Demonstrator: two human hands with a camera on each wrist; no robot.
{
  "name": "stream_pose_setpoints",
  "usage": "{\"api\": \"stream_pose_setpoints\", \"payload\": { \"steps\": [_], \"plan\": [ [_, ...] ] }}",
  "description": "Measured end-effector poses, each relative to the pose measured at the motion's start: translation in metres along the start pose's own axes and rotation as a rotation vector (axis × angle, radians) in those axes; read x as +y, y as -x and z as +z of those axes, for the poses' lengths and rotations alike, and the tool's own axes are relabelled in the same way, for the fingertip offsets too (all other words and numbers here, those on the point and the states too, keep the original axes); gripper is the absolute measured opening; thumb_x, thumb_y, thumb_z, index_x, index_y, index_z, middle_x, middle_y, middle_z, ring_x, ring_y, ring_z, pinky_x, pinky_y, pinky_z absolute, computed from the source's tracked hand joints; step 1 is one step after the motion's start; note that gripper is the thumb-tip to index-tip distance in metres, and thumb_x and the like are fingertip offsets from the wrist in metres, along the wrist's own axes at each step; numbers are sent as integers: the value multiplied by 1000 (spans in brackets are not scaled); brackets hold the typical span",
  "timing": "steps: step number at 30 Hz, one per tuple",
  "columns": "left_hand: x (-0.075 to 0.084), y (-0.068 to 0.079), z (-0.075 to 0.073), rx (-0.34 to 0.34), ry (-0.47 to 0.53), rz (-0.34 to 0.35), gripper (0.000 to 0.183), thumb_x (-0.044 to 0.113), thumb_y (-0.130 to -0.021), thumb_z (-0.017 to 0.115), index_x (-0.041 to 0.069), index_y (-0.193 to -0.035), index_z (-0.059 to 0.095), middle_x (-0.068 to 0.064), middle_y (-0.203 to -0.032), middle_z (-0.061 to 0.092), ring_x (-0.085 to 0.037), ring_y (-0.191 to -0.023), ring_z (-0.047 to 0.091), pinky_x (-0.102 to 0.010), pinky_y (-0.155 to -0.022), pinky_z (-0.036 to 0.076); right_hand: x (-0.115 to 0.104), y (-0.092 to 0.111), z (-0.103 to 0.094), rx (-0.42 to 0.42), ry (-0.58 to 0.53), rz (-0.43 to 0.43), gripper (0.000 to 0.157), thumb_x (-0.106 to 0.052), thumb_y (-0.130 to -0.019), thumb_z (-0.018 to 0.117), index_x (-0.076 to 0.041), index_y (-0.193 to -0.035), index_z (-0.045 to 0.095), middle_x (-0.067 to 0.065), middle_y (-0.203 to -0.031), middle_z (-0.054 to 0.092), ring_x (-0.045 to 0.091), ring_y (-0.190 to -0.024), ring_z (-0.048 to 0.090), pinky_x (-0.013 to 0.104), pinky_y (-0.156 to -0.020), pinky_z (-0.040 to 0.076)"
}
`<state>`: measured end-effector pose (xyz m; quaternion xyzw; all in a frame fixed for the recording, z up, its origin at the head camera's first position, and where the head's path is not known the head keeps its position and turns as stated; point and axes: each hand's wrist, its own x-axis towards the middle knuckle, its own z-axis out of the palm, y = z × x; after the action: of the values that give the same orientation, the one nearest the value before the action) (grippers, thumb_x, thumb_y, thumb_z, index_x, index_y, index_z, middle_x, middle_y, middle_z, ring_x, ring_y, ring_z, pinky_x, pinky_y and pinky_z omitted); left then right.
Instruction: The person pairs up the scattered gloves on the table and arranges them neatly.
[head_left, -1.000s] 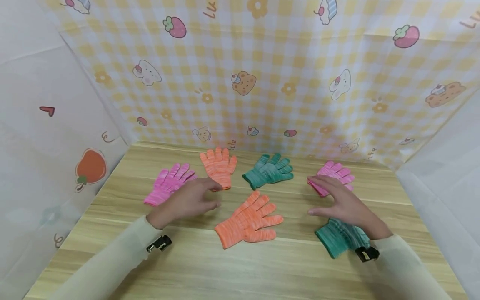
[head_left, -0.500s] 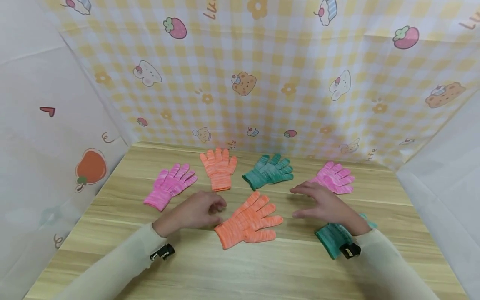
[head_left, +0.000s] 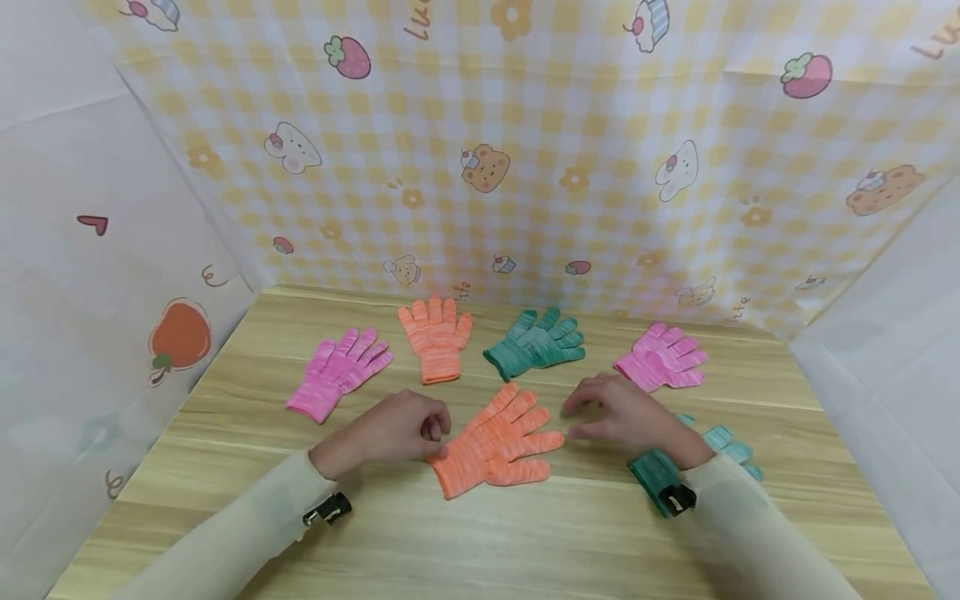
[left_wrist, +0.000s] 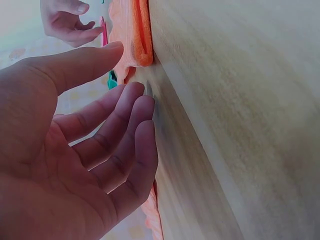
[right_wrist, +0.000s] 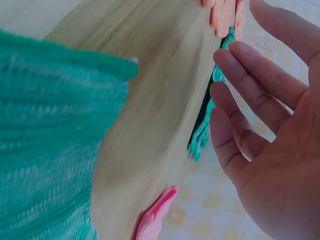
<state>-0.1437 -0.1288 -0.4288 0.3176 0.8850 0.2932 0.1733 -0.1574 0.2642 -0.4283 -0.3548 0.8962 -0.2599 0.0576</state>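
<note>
An orange knit glove (head_left: 498, 446) lies flat at the middle front of the table, its cuff toward my left hand (head_left: 393, 425). In the left wrist view, the thumb is at the glove's cuff (left_wrist: 142, 37); whether it touches I cannot tell. The other left fingers bend loosely with nothing between them. My right hand (head_left: 626, 417) hovers by the tips of the same glove's fingers, holding nothing, its fingers loosely bent in the right wrist view. Beneath the right wrist lies a green glove (head_left: 652, 479), partly hidden by the forearm.
Along the back lie a pink glove (head_left: 337, 375), a second orange glove (head_left: 437, 337), another green glove (head_left: 536, 343) and another pink glove (head_left: 663, 357). Behind the wooden table (head_left: 480, 550) hangs a yellow checked cloth (head_left: 540, 108). White cloth walls (head_left: 67, 333) stand at the sides.
Both hands have moved in toward the front orange glove: the left rightward and nearer its cuff, the right leftward away from the right pink glove. The gloves lie where they were.
</note>
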Motion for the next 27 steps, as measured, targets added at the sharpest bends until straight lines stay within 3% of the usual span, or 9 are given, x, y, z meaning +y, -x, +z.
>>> {"api": "stream_pose_setpoints", "payload": {
  "steps": [3, 12, 27],
  "plan": [
    [0, 1, 0, 1, -11, 2, 15, 16, -94, 88, 12, -99, 75, 13, -82, 64, -4, -73, 58, -28, -70, 53, -2, -2, 2, -8, 8, -5, 19, -22, -94, 90, -13, -109, 84, -7, -108, 77, 19, -103, 72, 47, -91, 59],
    [1, 4, 2, 2, -36, -4, 15, 19, -94, 89, 14, -96, 74, 14, -79, 62, -4, -72, 56, -28, -69, 50, -10, -8, 5, -76, 3, 93, 29, -34, -94, 90, -13, -112, 81, -8, -108, 74, 18, -102, 68, 45, -93, 56],
    [5, 5, 7, 16, -76, 11, 17, 18, -93, 89, 18, -90, 72, 14, -77, 59, -4, -71, 54, -29, -69, 49, -8, -14, 13, -122, -66, 97, 16, -23, -94, 90, -14, -101, 78, -11, -93, 69, 8, -84, 61, 30, -78, 55]
  ]
}}
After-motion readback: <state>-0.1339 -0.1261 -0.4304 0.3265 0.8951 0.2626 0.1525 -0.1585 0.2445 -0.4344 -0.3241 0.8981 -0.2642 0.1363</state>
